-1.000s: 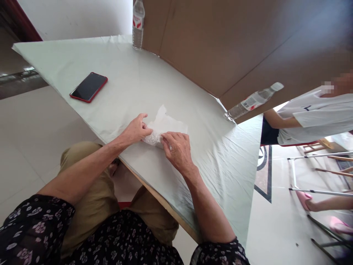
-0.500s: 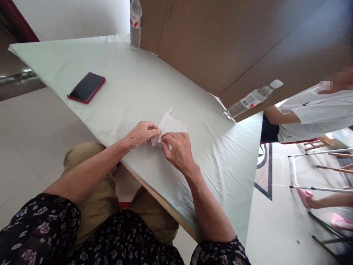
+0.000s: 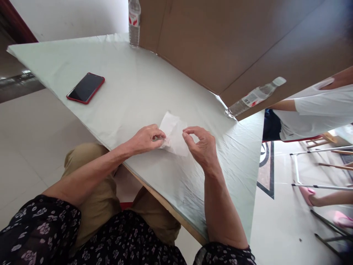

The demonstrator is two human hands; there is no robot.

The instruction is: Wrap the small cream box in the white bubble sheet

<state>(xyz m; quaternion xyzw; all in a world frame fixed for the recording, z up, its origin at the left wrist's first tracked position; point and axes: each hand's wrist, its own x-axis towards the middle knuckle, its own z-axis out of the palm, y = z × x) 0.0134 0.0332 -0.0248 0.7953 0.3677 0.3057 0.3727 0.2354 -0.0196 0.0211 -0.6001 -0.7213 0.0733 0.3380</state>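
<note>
A thin, white, partly see-through sheet (image 3: 176,138) lies spread and creased on the table between my hands; whether it is tissue or plastic film I cannot tell. My left hand (image 3: 147,139) is closed in a pinch on its crumpled lower-left edge. On the other side, my right hand (image 3: 200,145) has thumb and forefinger pinched together at the sheet's right edge, with a round gap between those fingers and the palm.
A pale green cloth covers the table (image 3: 116,92). A phone in a red case (image 3: 86,88) lies at left. One clear bottle (image 3: 134,24) stands by the tall brown cardboard panel (image 3: 198,44); another bottle (image 3: 255,97) is at its right corner. A person in a white shirt (image 3: 317,106) sits beyond.
My right hand has moved right, away from my left hand, and the sheet has been pulled wider and flatter between them. My left hand has shifted slightly right, keeping its pinch.
</note>
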